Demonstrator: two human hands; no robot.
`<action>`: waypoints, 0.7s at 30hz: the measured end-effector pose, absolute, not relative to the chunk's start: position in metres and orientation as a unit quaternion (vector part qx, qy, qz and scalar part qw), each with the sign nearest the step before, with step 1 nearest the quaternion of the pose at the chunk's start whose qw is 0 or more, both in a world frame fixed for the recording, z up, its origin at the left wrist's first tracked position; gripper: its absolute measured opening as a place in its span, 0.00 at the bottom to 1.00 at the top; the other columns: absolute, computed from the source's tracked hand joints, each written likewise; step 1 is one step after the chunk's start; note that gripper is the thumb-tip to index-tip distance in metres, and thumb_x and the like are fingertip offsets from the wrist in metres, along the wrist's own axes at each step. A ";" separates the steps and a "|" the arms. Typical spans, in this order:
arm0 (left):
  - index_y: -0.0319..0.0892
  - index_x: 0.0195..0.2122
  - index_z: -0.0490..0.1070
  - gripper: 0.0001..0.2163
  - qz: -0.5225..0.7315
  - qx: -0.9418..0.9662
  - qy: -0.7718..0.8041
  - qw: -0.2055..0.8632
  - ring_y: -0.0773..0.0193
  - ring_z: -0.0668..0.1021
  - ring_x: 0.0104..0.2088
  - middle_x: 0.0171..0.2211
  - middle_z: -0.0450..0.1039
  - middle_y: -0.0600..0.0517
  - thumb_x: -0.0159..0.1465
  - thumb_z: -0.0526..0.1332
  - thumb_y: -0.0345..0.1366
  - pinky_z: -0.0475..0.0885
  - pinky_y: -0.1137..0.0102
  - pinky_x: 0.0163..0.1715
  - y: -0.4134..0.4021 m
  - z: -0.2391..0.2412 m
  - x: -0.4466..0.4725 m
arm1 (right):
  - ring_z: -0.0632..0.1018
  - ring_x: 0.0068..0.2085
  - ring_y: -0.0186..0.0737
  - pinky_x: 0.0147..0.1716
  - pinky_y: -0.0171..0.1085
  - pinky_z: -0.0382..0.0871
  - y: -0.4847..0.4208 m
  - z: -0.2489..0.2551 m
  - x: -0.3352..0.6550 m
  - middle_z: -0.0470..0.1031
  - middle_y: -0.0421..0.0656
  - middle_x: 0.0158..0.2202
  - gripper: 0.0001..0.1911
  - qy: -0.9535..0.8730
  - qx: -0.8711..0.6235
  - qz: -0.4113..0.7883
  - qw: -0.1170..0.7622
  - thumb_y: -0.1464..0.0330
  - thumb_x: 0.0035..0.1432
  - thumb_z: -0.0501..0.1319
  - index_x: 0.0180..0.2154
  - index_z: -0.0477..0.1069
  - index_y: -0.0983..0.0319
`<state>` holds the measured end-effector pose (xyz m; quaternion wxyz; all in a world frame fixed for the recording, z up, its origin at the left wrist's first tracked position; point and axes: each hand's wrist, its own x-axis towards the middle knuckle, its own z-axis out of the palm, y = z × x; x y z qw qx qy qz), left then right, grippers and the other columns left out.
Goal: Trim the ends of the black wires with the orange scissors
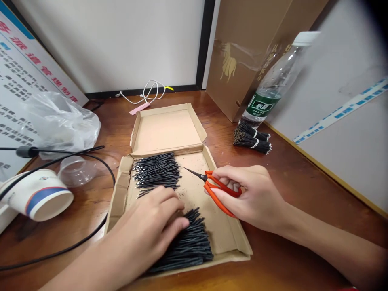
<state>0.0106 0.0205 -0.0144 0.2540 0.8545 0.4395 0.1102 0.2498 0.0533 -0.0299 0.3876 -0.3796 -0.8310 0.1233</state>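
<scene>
An open cardboard box (218,238) lies in front of me with its lid folded back. Inside it are two piles of short black wires: a far pile (157,169) with silvery ends at the left, and a near pile (190,242). My left hand (157,218) is over the box between the piles, fingers curled down and thumb close to the near pile; its fingertips are hidden, so what they hold, if anything, does not show. In my right hand (254,198) is a pair of orange-handled scissors (221,194), blades together and pointing left toward the far pile.
Two banded bundles of black wire (253,139) lie by a water bottle (263,97) and a tall brown carton (239,52). At left are a tipped paper cup (45,194), a clear plastic cup (77,171), a plastic bag (66,121) and a black cable (110,173). A white cord (151,91) lies behind.
</scene>
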 end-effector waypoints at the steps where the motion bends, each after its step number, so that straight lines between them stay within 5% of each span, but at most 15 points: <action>1: 0.41 0.42 0.73 0.05 0.095 0.851 0.439 0.272 0.55 0.74 0.42 0.42 0.72 0.48 0.70 0.59 0.33 0.70 0.61 0.44 0.017 -0.014 0.012 | 0.63 0.20 0.28 0.20 0.29 0.59 0.053 -0.030 0.250 0.66 0.35 0.20 0.06 -0.831 -0.380 0.124 0.388 0.72 0.60 0.62 0.29 0.70 0.62; 7: 0.42 0.35 0.70 0.06 0.096 0.817 0.451 0.346 0.59 0.74 0.37 0.36 0.73 0.51 0.67 0.57 0.24 0.67 0.66 0.37 0.010 -0.022 0.016 | 0.63 0.19 0.29 0.20 0.30 0.58 0.055 -0.032 0.249 0.66 0.35 0.20 0.07 -0.831 -0.377 0.126 0.390 0.73 0.60 0.61 0.28 0.69 0.62; 21: 0.42 0.29 0.73 0.07 0.225 0.751 0.500 0.367 0.66 0.74 0.26 0.25 0.74 0.56 0.65 0.63 0.31 0.63 0.73 0.28 0.018 -0.020 0.012 | 0.63 0.20 0.29 0.21 0.31 0.58 0.052 -0.033 0.253 0.68 0.35 0.21 0.03 -0.836 -0.373 0.132 0.380 0.73 0.59 0.62 0.31 0.71 0.62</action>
